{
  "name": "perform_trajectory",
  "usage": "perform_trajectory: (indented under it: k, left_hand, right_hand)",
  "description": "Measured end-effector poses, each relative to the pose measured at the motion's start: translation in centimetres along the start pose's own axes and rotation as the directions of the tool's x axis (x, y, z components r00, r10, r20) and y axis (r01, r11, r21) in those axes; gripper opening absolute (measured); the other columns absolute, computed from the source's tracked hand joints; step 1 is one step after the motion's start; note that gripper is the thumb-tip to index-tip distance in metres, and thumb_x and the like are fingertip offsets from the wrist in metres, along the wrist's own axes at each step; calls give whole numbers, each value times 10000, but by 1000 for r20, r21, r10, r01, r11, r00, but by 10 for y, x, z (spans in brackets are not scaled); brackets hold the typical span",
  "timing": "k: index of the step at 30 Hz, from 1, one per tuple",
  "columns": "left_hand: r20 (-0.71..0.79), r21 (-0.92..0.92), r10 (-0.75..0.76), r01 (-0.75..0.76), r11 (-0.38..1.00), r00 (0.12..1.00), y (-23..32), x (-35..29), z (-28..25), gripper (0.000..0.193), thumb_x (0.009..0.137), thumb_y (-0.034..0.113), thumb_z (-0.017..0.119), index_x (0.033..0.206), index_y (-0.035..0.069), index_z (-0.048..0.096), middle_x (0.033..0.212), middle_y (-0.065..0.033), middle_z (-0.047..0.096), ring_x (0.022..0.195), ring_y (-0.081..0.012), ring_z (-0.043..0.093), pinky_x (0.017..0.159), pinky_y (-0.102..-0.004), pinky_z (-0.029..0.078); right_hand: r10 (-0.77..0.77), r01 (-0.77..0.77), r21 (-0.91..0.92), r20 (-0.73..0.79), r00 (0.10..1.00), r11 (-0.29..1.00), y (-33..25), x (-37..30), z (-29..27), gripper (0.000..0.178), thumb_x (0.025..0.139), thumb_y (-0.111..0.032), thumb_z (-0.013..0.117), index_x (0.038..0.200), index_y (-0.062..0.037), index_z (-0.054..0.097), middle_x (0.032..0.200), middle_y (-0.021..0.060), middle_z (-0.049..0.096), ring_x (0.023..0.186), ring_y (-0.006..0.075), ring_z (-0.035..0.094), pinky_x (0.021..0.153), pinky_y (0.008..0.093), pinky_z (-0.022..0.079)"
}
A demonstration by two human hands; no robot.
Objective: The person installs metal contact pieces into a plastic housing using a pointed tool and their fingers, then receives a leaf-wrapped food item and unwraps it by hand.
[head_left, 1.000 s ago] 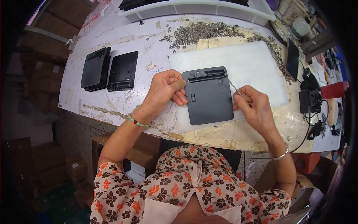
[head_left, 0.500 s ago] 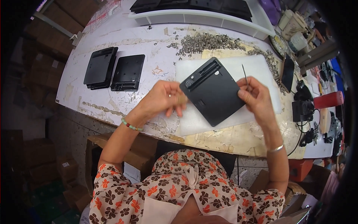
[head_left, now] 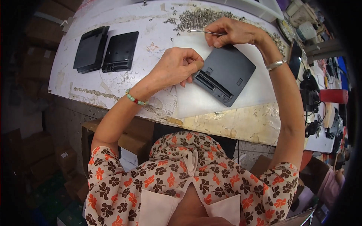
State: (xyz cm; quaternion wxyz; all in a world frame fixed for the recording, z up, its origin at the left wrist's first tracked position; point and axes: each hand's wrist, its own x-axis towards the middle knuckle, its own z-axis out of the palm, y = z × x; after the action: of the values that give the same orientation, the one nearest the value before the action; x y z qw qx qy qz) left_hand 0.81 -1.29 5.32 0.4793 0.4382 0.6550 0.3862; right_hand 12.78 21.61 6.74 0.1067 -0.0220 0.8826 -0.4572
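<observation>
A black plastic casing (head_left: 233, 71) lies tilted over a white foam sheet (head_left: 184, 100), its long slotted recess facing the lower left. My left hand (head_left: 180, 67) is closed at the casing's left corner, thumb and forefinger pinching the edge. Beyond the far edge, my right hand (head_left: 232, 32) is closed round a thin metal pick (head_left: 207, 32), whose slender end points left. The right thumb reaches the casing's far corner, and the hand hides part of that edge.
A stack of black casings (head_left: 90, 51) sits at the left beside a single casing (head_left: 120, 51). A heap of small metal clips (head_left: 192, 19) spreads at the back, near a white bin (head_left: 264, 9). Cables, a dark phone (head_left: 295, 64) and a red cylinder (head_left: 333, 96) crowd the right.
The casing has been turned, bringing its slotted recess from the upper left to the lower left. My right hand has moved up and left over the far edge; my left hand now grips a corner.
</observation>
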Motion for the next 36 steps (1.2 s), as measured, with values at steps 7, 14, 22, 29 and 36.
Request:
perform_trajectory:
  k: [7,14,22,29,36]
  left_hand:
    - [43,46,-72,70,996,997,-10,9,-1,161,909,116,690,908,-42,658,639,-23,618,475,-73,586,402,-206,446]
    - [48,61,-125,122,991,991,-14,14,-3,157,909,96,672,877,-57,657,622,-38,619,452,-107,613,386,-221,470]
    - [126,39,-146,143,989,981,-8,17,-11,161,906,108,652,882,-49,675,608,-58,634,453,-118,628,380,-223,486]
    - [131,21,-135,134,991,982,-10,16,-13,162,903,115,657,859,-40,675,606,-56,637,450,-110,627,388,-212,494]
    - [128,39,-116,112,993,985,-11,14,-14,150,906,101,646,857,-37,678,610,-58,638,465,-109,635,400,-212,505]
  right_hand:
    - [-73,-56,-289,-417,906,956,-10,-6,38,236,909,-201,656,1025,4,670,868,80,651,832,180,593,781,339,504]
    - [94,-242,-221,-526,845,945,-69,-53,81,250,892,-51,594,1112,12,694,802,241,678,707,361,685,680,397,538]
    - [201,-306,-150,-480,854,940,-89,-59,127,298,856,38,576,1120,-16,703,712,236,658,613,364,666,588,414,531]
    - [196,-307,-169,-473,859,937,-85,-51,133,345,830,69,580,1146,10,704,729,252,658,619,373,664,607,412,537]
    - [202,-328,-179,-499,842,928,-91,-46,136,329,824,88,582,1121,36,711,786,282,659,641,373,674,617,395,542]
